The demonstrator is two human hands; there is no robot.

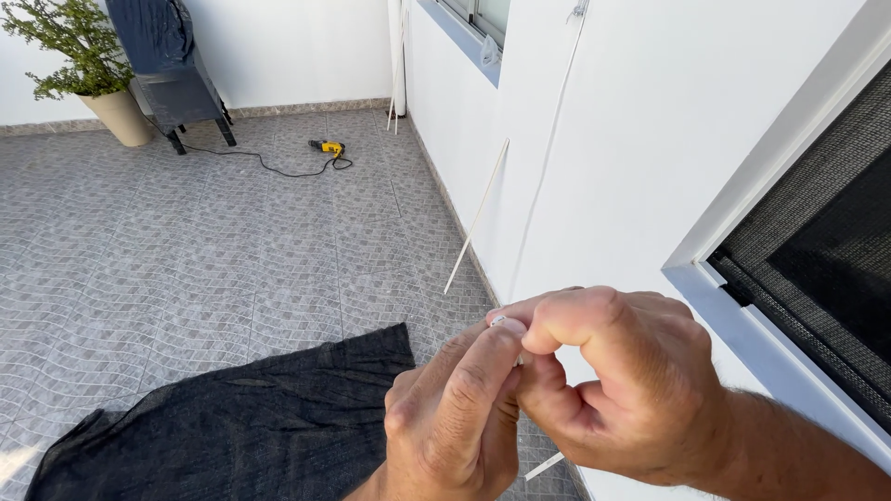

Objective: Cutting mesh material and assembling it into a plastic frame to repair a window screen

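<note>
My left hand [455, 417] and my right hand [613, 380] are brought together low in front of me, fingertips meeting over a small whitish piece [498, 320] that I can barely see. My left thumb and forefinger are closed on it from below, and only a pale sliver of it shows at the top of that pinch, just where the knuckle of my right forefinger curls over. My right hand is curled shut as well, its fingers bent down and inward against the left fingertips, so the little piece sits between the two hands, nearly covered. I cannot tell its full shape.

A thin white plastic strip [544, 466] pokes out below my hands, slanting down to the left; its upper part is hidden behind my fingers, so whether it joins the pinched piece I cannot say.

Under my left hand, on the grey patterned tile floor [186, 250], lies a sheet of dark mesh fabric [232, 427], spread out and rumpled at its edges. To my right is a white wall [650, 139] with a white-framed window covered by dark mesh screen [817, 269]. A long thin white rod [476, 218] leans against the wall ahead of my hands. Well beyond, on the floor, are a yellow power drill with a black cord [327, 147], a dark chair draped with a blue cloth [167, 65], and a green plant in a beige pot [93, 65].
</note>
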